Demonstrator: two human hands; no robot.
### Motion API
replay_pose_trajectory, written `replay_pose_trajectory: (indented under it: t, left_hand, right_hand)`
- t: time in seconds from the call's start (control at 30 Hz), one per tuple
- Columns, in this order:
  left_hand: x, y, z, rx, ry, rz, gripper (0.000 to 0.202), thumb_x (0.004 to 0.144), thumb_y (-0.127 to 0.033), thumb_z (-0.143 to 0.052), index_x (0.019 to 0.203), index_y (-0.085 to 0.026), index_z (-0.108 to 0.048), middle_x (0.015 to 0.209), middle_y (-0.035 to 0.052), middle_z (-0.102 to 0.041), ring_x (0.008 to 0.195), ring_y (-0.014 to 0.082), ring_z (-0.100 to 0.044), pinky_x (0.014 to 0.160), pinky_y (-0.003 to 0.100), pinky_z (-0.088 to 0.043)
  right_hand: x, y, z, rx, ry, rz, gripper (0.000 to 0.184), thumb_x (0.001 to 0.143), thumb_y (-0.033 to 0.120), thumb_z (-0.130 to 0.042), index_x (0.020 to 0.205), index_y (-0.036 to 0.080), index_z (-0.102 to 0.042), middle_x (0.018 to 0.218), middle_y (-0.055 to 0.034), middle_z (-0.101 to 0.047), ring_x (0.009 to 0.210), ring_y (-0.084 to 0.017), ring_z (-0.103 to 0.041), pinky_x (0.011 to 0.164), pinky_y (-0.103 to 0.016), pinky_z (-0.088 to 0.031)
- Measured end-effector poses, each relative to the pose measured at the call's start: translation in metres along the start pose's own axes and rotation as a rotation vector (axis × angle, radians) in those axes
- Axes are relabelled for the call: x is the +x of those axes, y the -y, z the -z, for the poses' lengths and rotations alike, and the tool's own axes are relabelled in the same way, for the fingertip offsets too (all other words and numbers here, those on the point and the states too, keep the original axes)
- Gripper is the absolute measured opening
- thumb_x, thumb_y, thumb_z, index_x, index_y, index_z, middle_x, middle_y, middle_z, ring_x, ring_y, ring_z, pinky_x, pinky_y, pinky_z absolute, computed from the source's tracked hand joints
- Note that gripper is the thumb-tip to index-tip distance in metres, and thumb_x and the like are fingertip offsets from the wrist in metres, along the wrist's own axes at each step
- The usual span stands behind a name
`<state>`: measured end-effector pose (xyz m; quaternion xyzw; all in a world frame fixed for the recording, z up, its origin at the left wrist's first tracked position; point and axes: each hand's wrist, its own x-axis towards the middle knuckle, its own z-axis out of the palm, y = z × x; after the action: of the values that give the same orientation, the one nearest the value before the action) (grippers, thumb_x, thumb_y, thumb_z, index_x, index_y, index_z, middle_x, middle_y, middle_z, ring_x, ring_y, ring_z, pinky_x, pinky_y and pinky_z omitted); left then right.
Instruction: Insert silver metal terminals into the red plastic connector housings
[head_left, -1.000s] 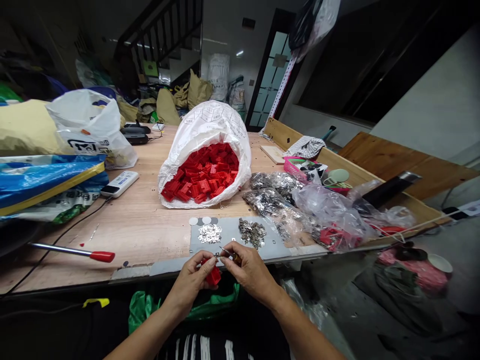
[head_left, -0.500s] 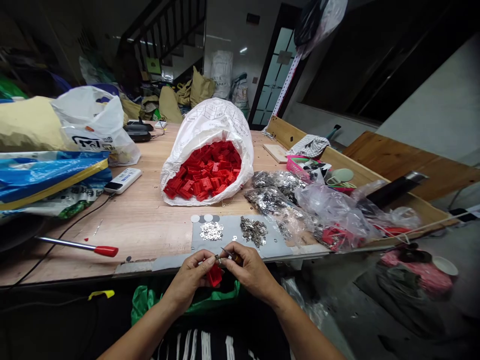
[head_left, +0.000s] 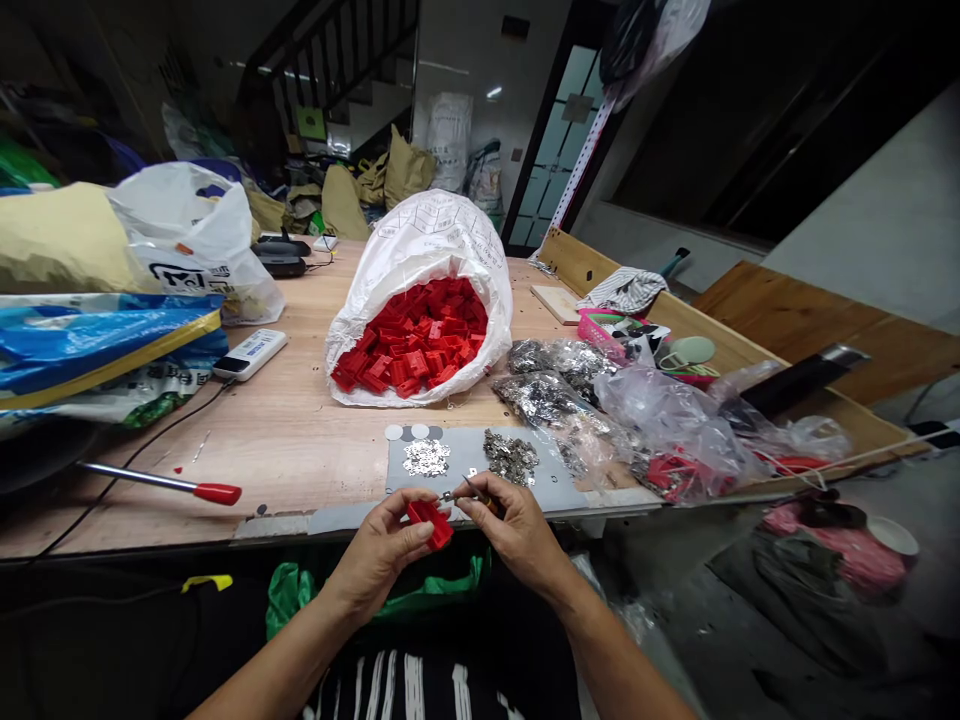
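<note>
My left hand (head_left: 390,545) is closed on a hollow red plastic housing (head_left: 430,524), its open side turned up. My right hand (head_left: 514,525) grips a thin-shafted hand tool (head_left: 491,504) with a dark amber handle; whether it is a screwdriver or an awl I cannot tell. Between the right thumb and forefinger a small metal piece (head_left: 447,497) shows, close to the housing's upper edge. Both hands are close together at the table's front edge. Just beyond them, on a grey mat (head_left: 466,452), are a pile of bright metal plates (head_left: 426,458) and a pile of darker metal pieces (head_left: 511,458).
A white sack (head_left: 442,230) full of red housings (head_left: 420,335) lies open behind the mat. Bags of metal parts (head_left: 547,395) crowd the right. At left are a white power bank (head_left: 251,355), a red-tipped metal lever (head_left: 217,493) and plastic bags (head_left: 202,240).
Both hands have risen slightly. The red housing has tilted, so its hollow inside now shows. The metal piece and tool stay in the right hand, and the view has shifted a little.
</note>
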<state>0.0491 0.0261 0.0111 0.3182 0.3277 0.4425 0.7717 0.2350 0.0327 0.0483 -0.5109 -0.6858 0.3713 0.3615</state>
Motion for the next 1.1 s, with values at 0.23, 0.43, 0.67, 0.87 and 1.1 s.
replay_pose_trajectory:
  t: [0.23,0.43,0.67,0.87,1.1]
  left_hand:
    - [-0.001,0.015,0.016,0.487,-0.13,-0.424,0.04,0.072,-0.023,-0.074,0.108,-0.023,-0.057,0.103,0.0034,-0.065,0.092,0.0191,-0.064,0.083,0.031,-0.051]
    - [-0.003,0.018,0.023,0.793,-0.103,-0.714,0.035,0.077,-0.018,-0.069,0.108,-0.025,-0.055,0.104,0.0044,-0.062,0.094,0.0188,-0.063,0.081,0.032,-0.053]
    - [-0.006,0.015,0.019,0.918,-0.085,-0.879,0.038,0.077,-0.012,-0.069,0.11,-0.024,-0.055,0.103,0.005,-0.063,0.094,0.0182,-0.062,0.079,0.031,-0.054]
    - [-0.005,0.018,0.018,0.92,-0.104,-0.879,0.037,0.076,-0.013,-0.07,0.109,-0.023,-0.056,0.1,0.0048,-0.064,0.091,0.0181,-0.063,0.077,0.029,-0.055]
    - [-0.009,0.024,0.02,0.845,-0.168,-0.852,0.036,0.076,-0.015,-0.07,0.108,-0.023,-0.056,0.099,0.0033,-0.062,0.092,0.017,-0.063,0.077,0.028,-0.055]
  right_hand:
    - [-0.014,0.009,-0.001,-0.153,0.011,0.075,0.011,0.091,0.023,-0.051,0.09,0.02,-0.062,0.08,-0.0001,-0.063,0.07,-0.013,-0.056,0.067,-0.024,-0.041]
    - [-0.019,0.013,-0.009,-0.2,0.074,0.097,0.01,0.09,0.018,-0.05,0.088,0.02,-0.059,0.08,-0.0004,-0.062,0.071,-0.014,-0.056,0.067,-0.024,-0.041]
    - [-0.016,0.012,-0.019,-0.275,0.133,0.075,0.014,0.085,0.009,-0.052,0.089,0.019,-0.059,0.083,-0.001,-0.062,0.075,-0.015,-0.056,0.068,-0.025,-0.04]
    - [-0.014,0.011,-0.026,-0.236,0.138,0.04,0.015,0.083,0.009,-0.053,0.088,0.019,-0.063,0.081,-0.001,-0.059,0.075,-0.015,-0.055,0.069,-0.025,-0.039]
    - [-0.01,-0.004,-0.023,0.196,0.224,-0.108,0.02,0.09,0.034,-0.052,0.089,0.018,-0.065,0.083,-0.0019,-0.06,0.08,-0.017,-0.054,0.072,-0.027,-0.042]
